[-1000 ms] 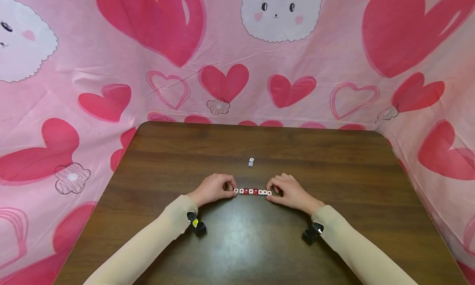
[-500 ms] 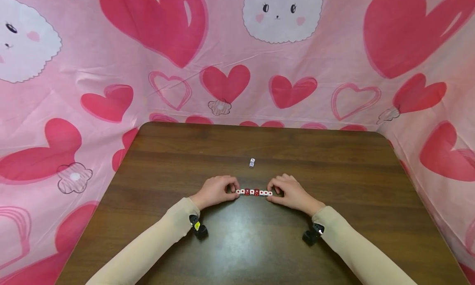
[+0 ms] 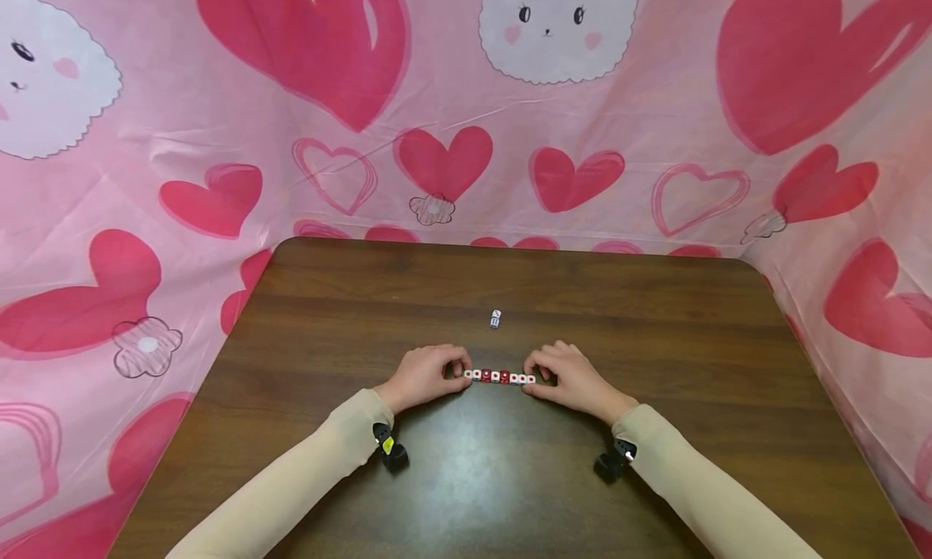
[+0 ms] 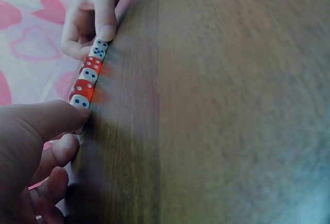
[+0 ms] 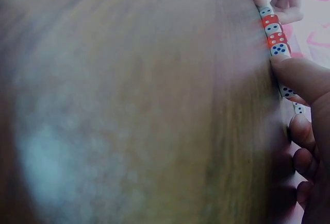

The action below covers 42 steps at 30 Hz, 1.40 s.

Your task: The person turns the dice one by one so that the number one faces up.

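A straight row of several dice [image 3: 495,376], white ones mixed with two red ones, runs left to right over the brown table. My left hand [image 3: 428,373] pinches the left end of the row between thumb and bent forefinger. At the opposite end, my right hand [image 3: 571,381] holds the last white dice the same way. In the left wrist view a red die [image 4: 82,89] sits between white neighbours showing blue pips. The right thumb lies along the near side of a white die [image 5: 279,49] in the right wrist view, hiding part of the row.
Two white dice [image 3: 495,319] stand together beyond the row, one behind or above the other. The wooden table [image 3: 655,478] has rounded far corners. Pink cloth [image 3: 466,98] printed with hearts hangs around its back and sides.
My left hand has shifted slightly right, and the row's left end with it. The right hand stays nearly where it was. The head view has moved a little.
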{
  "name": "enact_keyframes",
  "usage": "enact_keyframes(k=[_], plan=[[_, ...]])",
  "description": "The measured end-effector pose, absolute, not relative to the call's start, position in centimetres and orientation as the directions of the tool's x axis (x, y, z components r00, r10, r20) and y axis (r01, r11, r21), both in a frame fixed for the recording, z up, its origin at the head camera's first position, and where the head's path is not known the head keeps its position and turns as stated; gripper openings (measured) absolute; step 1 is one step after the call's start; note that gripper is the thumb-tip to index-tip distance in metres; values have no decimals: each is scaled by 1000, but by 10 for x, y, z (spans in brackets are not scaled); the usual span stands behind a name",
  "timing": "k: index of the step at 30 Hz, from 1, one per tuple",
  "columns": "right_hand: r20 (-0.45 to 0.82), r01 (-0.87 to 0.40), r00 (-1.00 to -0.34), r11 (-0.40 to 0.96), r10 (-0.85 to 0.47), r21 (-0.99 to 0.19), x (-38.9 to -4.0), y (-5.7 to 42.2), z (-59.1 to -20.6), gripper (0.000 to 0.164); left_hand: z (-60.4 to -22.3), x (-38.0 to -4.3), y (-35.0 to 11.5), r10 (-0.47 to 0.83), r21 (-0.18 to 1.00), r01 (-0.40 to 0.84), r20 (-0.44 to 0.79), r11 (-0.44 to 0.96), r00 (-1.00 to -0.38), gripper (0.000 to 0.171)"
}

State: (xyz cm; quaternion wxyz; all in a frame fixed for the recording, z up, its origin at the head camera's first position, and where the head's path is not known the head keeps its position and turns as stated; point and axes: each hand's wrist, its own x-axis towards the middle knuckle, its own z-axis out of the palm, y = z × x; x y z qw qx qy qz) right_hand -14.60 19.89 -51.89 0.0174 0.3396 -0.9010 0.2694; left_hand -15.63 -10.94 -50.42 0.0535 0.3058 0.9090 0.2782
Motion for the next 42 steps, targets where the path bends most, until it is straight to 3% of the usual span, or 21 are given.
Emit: enact_keyframes(k=[11, 20, 26, 31, 42], plan=[[255, -638, -761, 619, -596, -459, -147, 198, -520, 27, -503, -156, -107, 578, 520, 531, 85, 669, -811, 13], [180, -564, -789, 575, -588, -593, -148, 209, -517, 28, -502, -157, -108, 577, 545, 511, 61, 664, -814, 16], [253, -641, -743, 548, -620, -538, -150, 209, -521, 23, -503, -158, -110, 570, 565, 501, 65, 655, -819, 12], [273, -649, -743, 556, -611, -520, -150, 206, -520, 23, -503, -158, -111, 572, 578, 502, 72, 644, -817, 10], [80, -507, -807, 617, -585, -602, -150, 205, -511, 30, -504, -155, -114, 585, 596, 502, 66, 627, -808, 12]])
